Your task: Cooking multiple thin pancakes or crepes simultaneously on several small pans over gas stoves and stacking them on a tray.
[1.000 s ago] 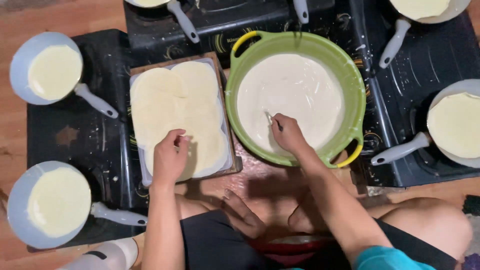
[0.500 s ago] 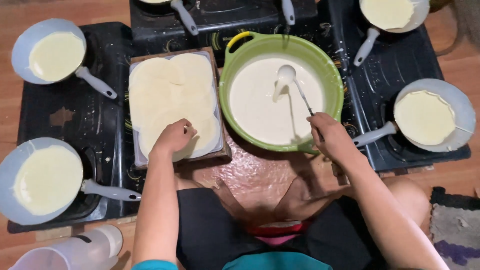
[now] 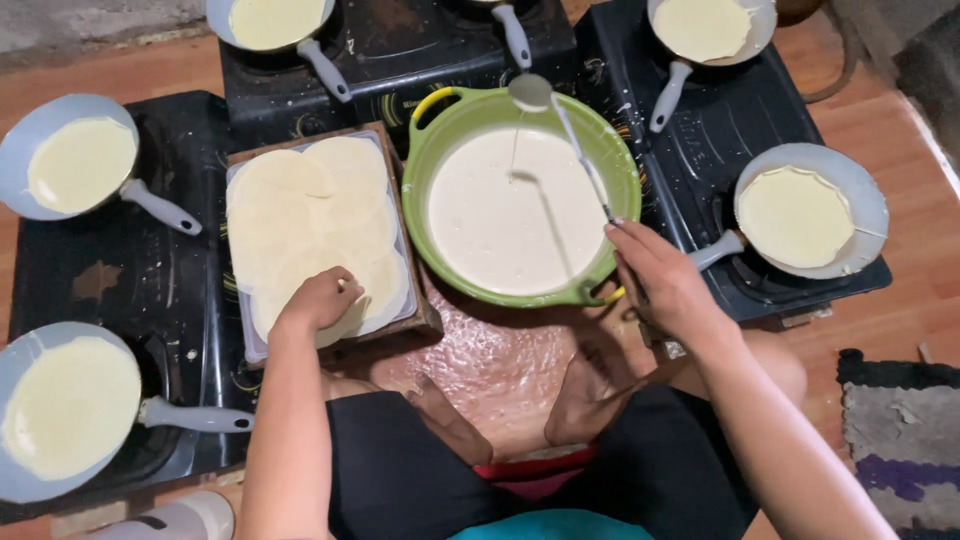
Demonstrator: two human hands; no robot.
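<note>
Right hand: the right hand [image 3: 660,285] has its fingers pinched around the lower end of a thin ladle handle, just past the near right rim of the bowl.
Ladle: the ladle [image 3: 530,92] is lifted, its round cup over the far rim of the bowl, with a thin thread of batter falling from it to the surface below.
Bowl: a wide green bowl [image 3: 425,160] with yellow handles sits in the middle, filled with pale cream batter [image 3: 490,225].
Left hand: the left hand [image 3: 320,298] rests on the near edge of the crepe stack, fingers curled together; whether they pinch a sheet cannot be told.
Crepe stack: thin pale rounds, the crepe stack [image 3: 300,215], overlap on a white tray [image 3: 246,340] set in a brown wooden frame, just left of the bowl.
Left pans: two grey pans with pale batter, the far left pan [image 3: 70,160] and the near left pan [image 3: 60,405], sit on a black stove [image 3: 150,290].
Far pans: one pan at the top left [image 3: 270,20] and one at the top right [image 3: 705,28], each holding a pale round.
Right pan: the right pan [image 3: 805,215] holds a crepe with a browning edge, near the right hand.
Floor: brown wood floor [image 3: 880,320] with a grey and purple mat [image 3: 900,430] at the right.
Labels: none legible; a small pale mark shows on the far stove by the bowl's yellow handle.
</note>
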